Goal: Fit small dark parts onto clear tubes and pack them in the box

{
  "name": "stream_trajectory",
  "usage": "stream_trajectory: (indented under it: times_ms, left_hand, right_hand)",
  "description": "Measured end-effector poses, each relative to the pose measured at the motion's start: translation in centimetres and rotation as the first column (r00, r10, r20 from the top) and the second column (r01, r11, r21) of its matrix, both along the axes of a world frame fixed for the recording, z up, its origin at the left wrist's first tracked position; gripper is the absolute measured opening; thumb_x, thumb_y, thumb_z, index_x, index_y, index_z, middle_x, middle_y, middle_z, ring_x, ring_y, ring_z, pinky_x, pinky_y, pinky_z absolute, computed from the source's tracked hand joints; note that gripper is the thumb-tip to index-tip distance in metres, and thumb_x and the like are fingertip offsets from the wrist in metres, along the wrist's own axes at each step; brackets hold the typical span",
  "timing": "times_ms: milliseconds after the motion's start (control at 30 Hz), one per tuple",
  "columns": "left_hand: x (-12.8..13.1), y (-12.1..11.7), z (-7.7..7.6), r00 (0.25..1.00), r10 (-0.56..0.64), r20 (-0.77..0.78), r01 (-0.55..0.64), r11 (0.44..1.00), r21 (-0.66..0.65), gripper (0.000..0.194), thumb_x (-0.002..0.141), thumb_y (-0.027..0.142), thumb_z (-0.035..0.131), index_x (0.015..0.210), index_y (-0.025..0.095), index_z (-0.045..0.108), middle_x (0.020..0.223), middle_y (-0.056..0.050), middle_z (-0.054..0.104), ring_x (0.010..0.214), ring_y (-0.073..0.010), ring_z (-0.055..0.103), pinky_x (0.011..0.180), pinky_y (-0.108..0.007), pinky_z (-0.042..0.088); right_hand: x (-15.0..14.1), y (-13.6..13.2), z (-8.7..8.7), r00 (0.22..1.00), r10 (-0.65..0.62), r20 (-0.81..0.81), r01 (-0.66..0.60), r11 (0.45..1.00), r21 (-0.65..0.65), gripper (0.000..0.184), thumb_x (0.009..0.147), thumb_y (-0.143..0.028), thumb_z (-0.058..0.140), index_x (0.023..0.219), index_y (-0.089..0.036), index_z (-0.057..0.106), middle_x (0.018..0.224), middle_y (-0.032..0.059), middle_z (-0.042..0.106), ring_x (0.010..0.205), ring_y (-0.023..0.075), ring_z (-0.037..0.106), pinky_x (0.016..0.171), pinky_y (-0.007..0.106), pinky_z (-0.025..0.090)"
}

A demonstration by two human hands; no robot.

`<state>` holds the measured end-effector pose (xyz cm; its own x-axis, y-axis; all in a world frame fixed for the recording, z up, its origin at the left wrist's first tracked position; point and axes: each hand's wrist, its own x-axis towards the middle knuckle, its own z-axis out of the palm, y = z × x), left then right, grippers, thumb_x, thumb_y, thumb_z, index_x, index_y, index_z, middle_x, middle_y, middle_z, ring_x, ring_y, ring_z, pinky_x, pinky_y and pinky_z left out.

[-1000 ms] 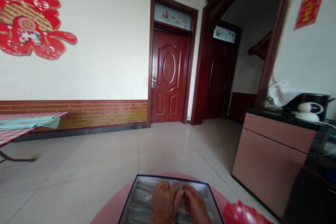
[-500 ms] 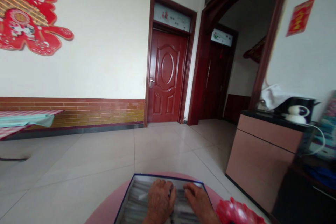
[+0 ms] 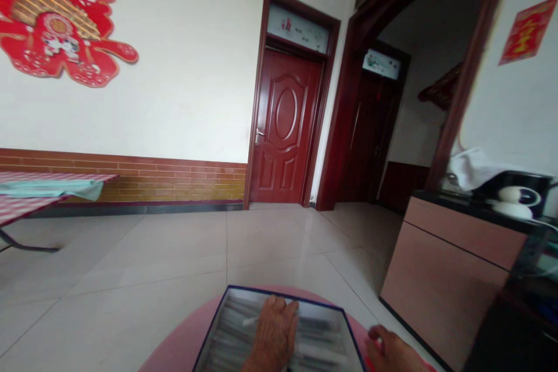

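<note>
One shallow box (image 3: 322,309) is lying open on a pink, rounded table (image 3: 192,334), at the lower middle of the view. Its rim is showing dark blue and its inner wall whitish. Inside, many thin grey strips (image 3: 320,340) are lying side by side in rows; they are looking blurred and somewhat shiny, so I am not able to count them.

Two hands are working here. The left hand (image 3: 276,328) is resting over the strips in the middle of the box, back upward, its fingers keeping close together; what its grip is pinching, if anything, I cannot tell. The right hand (image 3: 392,351) is reaching beyond the right side of the box, with fingers curling, above one red thing (image 3: 431,367) that is mostly hiding under it; this grip I also cannot tell.

Around the table, large pale tiles are covering the floor (image 3: 165,267). On the right, one pinkish cabinet (image 3: 449,256) is carrying one white cloth (image 3: 471,165) and a white rounded object (image 3: 517,200). Two doors are showing: one red door (image 3: 285,128) ahead, and one dark door (image 3: 361,139) beyond an archway. Two red decorations are hanging, one on each side wall.
</note>
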<state>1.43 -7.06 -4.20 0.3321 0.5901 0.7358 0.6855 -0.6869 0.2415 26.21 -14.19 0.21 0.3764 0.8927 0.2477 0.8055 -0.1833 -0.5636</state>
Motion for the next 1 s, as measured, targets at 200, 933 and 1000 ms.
stream_trajectory:
  times_ms: [200,933,1000]
  left_hand:
    - [0.1,0.5,-0.3,0.998,0.049,-0.024,-0.049,0.999,0.016,0.036,0.078,0.012,0.038,0.109,0.019,0.055,0.087,-0.008,0.058,0.082,-0.0214,0.051,0.079,-0.038,0.042]
    - [-0.3,-0.3,0.6,0.996,0.087,-0.004,-0.087,0.996,-0.010,0.035,0.082,0.018,0.036,0.112,0.020,0.053,0.090,-0.008,0.059,0.087,-0.0225,0.052,0.082,-0.040,0.040]
    - [-0.3,-0.4,0.8,0.997,0.069,-0.014,-0.070,0.996,-0.056,0.036,0.081,0.017,0.038,0.114,0.021,0.052,0.091,-0.007,0.059,0.086,-0.0224,0.051,0.081,-0.039,0.040]
  right_hand:
    - [-10.1,3.9,0.9,0.928,0.301,-0.220,-0.255,0.943,0.214,0.029,0.071,-0.036,0.044,0.081,-0.022,0.067,0.085,0.0073,0.071,0.081,0.0216,0.064,0.076,0.030,0.046]
    - [-14.0,4.7,-3.5,0.174,0.282,-0.943,-0.125,0.957,0.263,0.037,0.066,-0.053,0.063,0.079,-0.018,0.063,0.075,0.0032,0.069,0.072,0.0177,0.063,0.066,0.030,0.050]
    - [-13.9,4.7,-3.6,0.229,0.279,-0.932,-0.108,0.959,0.261,0.038,0.066,-0.054,0.062,0.080,-0.019,0.063,0.076,0.0033,0.069,0.073,0.0180,0.064,0.065,0.030,0.050]
